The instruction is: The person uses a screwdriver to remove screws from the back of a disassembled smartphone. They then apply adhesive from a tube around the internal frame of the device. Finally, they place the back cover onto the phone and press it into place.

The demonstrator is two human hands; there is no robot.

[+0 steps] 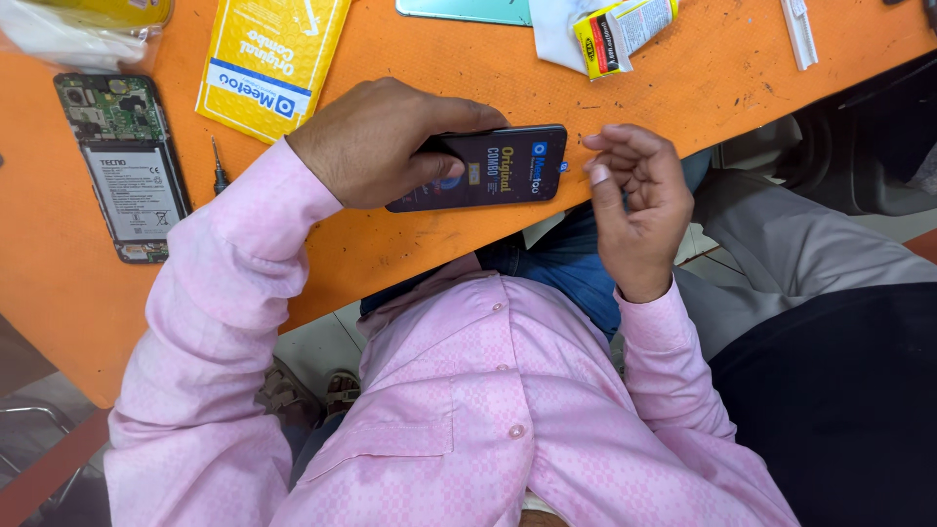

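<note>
Phone screen panel (488,168), dark and rectangular with a printed film over its face, is gripped at one end by the left hand (381,141), fingers wrapped over the top and thumb pressed on the face; the panel is held just above the near edge of the orange counter (410,244). The right hand (634,200) is seen at the panel's free end, fingers curled loosely and empty, the fingertips just beside a small blue tab at that end. One opened phone body (125,166), its battery and circuit board exposed, is laid well beyond the left hand's outer side, with one small screwdriver (219,168) between them. One yellow packet (268,59) is found above the left hand, lying flat; its contents cannot be told. One small yellow tube box (620,31) is set on a white cloth above the right hand. Bare counter is left between the hands and these things; the counter's edge runs diagonally under both wrists.
</note>
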